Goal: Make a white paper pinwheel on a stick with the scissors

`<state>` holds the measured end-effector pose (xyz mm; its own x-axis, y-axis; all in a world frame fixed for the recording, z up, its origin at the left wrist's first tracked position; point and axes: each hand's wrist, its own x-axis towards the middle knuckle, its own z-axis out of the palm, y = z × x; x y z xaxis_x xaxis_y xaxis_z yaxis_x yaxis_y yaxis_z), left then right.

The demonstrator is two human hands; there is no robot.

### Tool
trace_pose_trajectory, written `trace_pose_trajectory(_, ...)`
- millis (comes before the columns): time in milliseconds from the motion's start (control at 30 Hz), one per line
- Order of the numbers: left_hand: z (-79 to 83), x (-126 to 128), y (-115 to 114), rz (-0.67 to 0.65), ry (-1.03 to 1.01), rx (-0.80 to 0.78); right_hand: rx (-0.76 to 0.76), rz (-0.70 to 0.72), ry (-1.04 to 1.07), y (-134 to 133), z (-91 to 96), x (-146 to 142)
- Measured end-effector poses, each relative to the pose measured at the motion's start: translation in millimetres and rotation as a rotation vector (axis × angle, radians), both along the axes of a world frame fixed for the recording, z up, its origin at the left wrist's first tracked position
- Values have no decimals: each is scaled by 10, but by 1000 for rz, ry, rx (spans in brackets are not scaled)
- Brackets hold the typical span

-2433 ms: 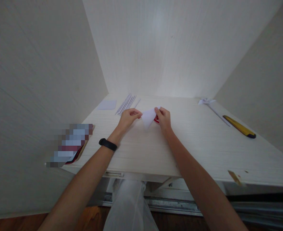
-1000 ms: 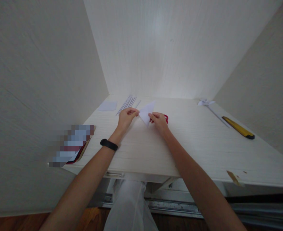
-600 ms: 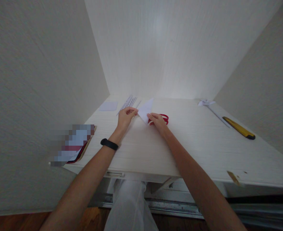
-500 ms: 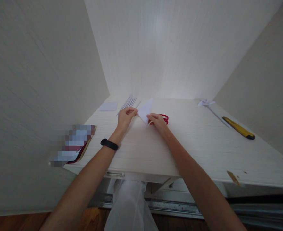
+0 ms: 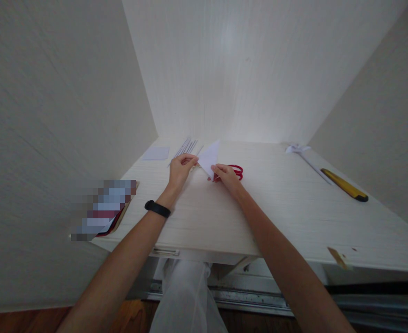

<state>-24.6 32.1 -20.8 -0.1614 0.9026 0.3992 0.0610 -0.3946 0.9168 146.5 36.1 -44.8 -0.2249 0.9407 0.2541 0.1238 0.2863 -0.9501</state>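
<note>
"Between our two hands, what do we see?"

"One triangular white paper (image 5: 209, 155), its left corner pinched by our left hand (image 5: 182, 169), its lower part gripped by our right hand (image 5: 226, 175)."

"What else do we count?"

"One pair of red-handled scissors (image 5: 237, 166) partly behind our right hand, one yellow-and-black cutter (image 5: 345, 186), one pinwheel-shaped paper on a stick (image 5: 297, 148), one white sheet (image 5: 156, 153), and several thin sticks (image 5: 191, 147)."

"Any writing?"

"We cannot tell; the leftmost item (image 5: 110, 203) is pixelated."
</note>
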Motion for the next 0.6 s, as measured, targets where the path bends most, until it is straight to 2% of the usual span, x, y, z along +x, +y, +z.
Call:
trace_pose_trajectory(267,-3,-8,8,28,2,22,11,22,-7,-43,57,3)
trace_pose_trajectory(600,-1,-1,-2,1,-42,8,54,-44,39,-28,64,-6)
